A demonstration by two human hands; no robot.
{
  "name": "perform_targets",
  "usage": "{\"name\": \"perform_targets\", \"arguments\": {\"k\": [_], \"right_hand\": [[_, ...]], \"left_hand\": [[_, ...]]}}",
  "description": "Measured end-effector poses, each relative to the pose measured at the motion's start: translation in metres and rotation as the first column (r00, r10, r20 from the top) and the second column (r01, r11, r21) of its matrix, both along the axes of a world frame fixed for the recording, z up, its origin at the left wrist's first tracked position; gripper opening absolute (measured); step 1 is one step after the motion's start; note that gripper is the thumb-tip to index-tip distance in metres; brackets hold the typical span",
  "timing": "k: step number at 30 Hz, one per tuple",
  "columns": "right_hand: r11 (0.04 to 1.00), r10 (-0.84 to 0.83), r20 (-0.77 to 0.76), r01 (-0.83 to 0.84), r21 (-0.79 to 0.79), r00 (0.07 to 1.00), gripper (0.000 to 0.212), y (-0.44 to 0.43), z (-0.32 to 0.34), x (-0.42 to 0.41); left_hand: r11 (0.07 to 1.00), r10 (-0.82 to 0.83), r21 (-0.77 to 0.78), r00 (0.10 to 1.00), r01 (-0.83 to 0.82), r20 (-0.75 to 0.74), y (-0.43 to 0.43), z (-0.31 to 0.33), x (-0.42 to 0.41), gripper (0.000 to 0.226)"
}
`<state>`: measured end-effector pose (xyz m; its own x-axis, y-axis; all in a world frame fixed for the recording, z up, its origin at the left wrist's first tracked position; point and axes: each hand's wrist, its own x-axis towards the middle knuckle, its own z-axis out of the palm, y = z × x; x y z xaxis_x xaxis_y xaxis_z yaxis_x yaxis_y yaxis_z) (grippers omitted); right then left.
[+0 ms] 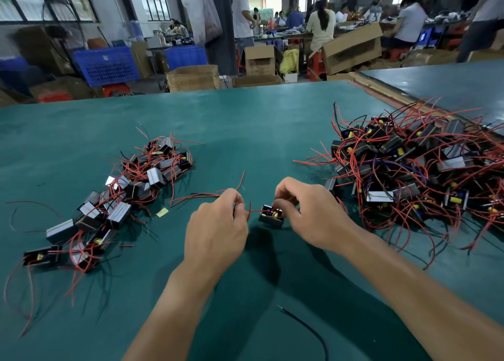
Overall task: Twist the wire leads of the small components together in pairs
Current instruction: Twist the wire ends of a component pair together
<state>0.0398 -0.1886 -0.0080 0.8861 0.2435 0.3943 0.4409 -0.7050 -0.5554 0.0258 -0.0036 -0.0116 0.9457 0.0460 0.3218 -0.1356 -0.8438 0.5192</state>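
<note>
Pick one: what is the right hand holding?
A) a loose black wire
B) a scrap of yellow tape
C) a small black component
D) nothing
C: the right hand has its fingers curled round a small black component, while the left hand pinches the red leads coming off it.

Both arms over the near side of the green table are bare as far up as can be seen: left forearm, right forearm, slim, wrists uncovered. The left hand and right hand are bare too.
</note>
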Motion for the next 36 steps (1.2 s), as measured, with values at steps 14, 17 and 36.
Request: {"name": "perform_targets", "arguments": {"k": [14, 17, 36], "right_hand": [[0.993, -0.107, -0.029, 0.108, 0.043, 0.994, 0.014, -0.005, 0.007, 0.004], [0.999, -0.012, -0.061, 0.014, 0.04, 0.998, 0.018, 0.0, 0.008, -0.003], [0.964, 0.203, 0.053, -0.209, 0.162, 0.978, 0.017, 0.001, 0.013, -0.007]], "left_hand": [[0.99, 0.121, 0.077, 0.992, -0.119, -0.023, 0.003, -0.003, 0.002, 0.022], [0.991, 0.123, 0.043, 0.992, -0.125, 0.039, 0.003, -0.003, 0.003, 0.022], [0.91, -0.362, -0.206, 0.932, 0.359, 0.022, -0.009, -0.006, 0.0, 0.007]]}}
